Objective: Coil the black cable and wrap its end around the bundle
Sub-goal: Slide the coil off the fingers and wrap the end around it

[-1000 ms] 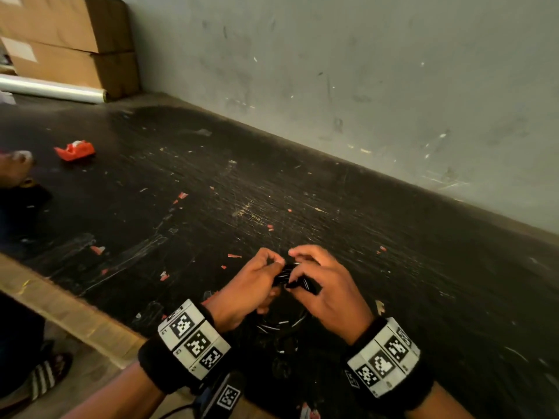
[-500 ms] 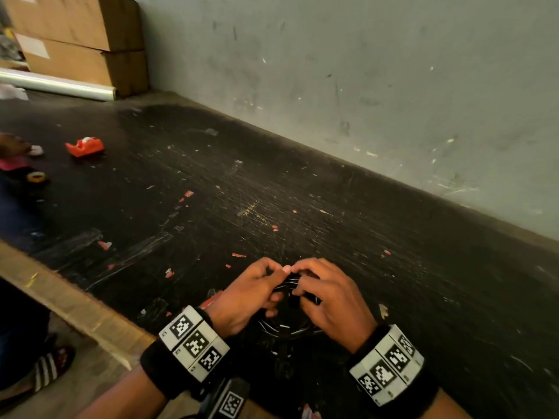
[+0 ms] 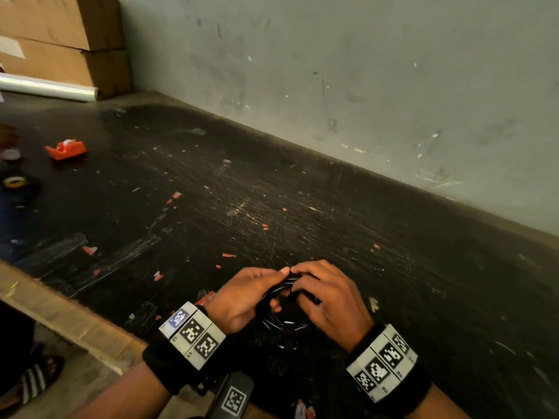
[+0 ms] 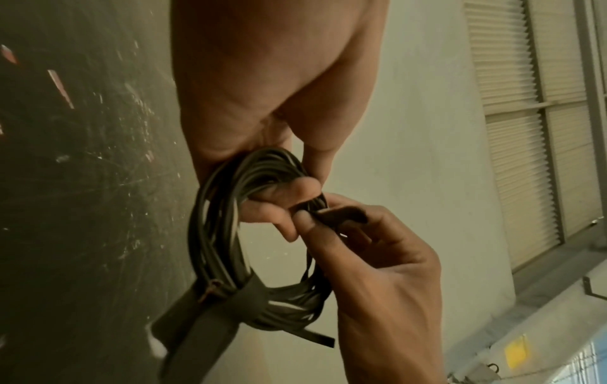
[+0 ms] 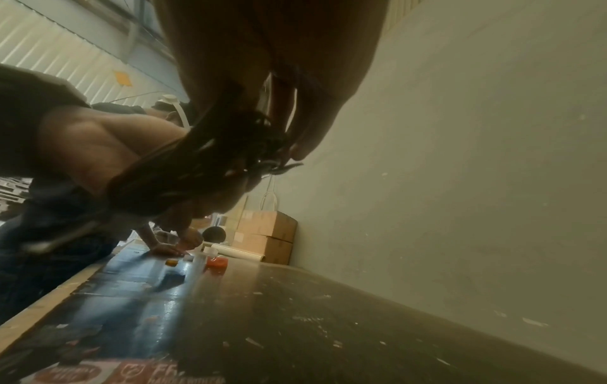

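Note:
The black cable (image 3: 282, 323) is a small round coil of several loops, held just above the dark table (image 3: 272, 207) near its front edge. My left hand (image 3: 257, 293) grips the top of the coil (image 4: 226, 233) with curled fingers. My right hand (image 3: 320, 293) pinches the cable's end (image 4: 331, 215) against the top of the bundle, thumb and forefinger together. A flat black strap (image 4: 230, 304) binds the coil's lower part, and a short end (image 4: 315, 337) sticks out below. In the right wrist view the dark coil (image 5: 210, 161) hangs blurred under my fingers.
A grey wall (image 3: 363, 86) runs along the table's far side. An orange tape dispenser (image 3: 67, 149) and a tape roll (image 3: 13, 182) lie far left, with cardboard boxes (image 3: 60, 40) and a plastic-film roll (image 3: 48, 87) behind. Another person (image 5: 65, 156) leans over the table's left end.
Both hands drew closer together over the coil, fingertips now meeting at its top. The view shifted slightly; another person's hand at far left pulled back.

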Demonstrator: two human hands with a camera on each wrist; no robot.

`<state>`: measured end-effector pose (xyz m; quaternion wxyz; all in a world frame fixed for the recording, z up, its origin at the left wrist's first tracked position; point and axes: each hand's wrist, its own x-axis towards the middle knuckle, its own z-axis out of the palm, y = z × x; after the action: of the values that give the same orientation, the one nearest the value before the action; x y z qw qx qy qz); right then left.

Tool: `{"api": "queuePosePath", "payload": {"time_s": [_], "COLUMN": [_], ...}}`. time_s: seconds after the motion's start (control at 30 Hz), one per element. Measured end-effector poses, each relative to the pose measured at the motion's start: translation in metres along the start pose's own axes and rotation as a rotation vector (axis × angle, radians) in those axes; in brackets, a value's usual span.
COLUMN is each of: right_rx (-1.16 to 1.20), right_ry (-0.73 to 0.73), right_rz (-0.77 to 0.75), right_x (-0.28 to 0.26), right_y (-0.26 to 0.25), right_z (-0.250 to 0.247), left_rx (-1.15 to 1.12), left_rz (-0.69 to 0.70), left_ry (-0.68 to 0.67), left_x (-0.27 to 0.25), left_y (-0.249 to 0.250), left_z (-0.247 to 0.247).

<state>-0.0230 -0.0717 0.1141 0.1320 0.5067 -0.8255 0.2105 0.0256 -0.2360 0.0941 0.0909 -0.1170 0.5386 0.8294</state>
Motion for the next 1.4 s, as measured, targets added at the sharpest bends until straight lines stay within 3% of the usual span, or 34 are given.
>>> {"api": "queuePosePath", "payload": {"time_s": [0.17,0.43,0.57,0.93,1.17,1.3,1.4], "right_rx": [0.043,0.485,0.692,0.889,0.969,0.924,0.990], "right_ry": [-0.046,0.220,0.303,0.351,0.193,0.313,0.397], "right_rz": [0.039,0.340,0.550,0.789,0.947,1.109,1.265], "right_x": [-0.011,-0.023,-0.032,-0.066,-0.105,-0.138,-0.164], "right_y": [0.010,0.015,0.018,0.037,0.075,0.110,0.143], "right_z": [-0.004,-0.004,-0.003,-0.019,-0.043,-0.056,-0.065], "left_rx": [0.002,0.093,0.173,0.436,0.513,0.375,0.304], "left_rz": [0.013,0.100,0.194,0.321,0.215,-0.026,-0.232], "left_ry": [0.024,0.068,0.027,-0.097,-0.156,-0.057,-0.065], "left_x": [0.007,0.013,0.014,0.029,0.049,0.068,0.075], "left_y": [-0.005,-0.019,-0.025,-0.045,-0.068,-0.093,-0.110], "left_z": [0.000,0.019,0.032,0.066,0.109,0.143,0.161]}}
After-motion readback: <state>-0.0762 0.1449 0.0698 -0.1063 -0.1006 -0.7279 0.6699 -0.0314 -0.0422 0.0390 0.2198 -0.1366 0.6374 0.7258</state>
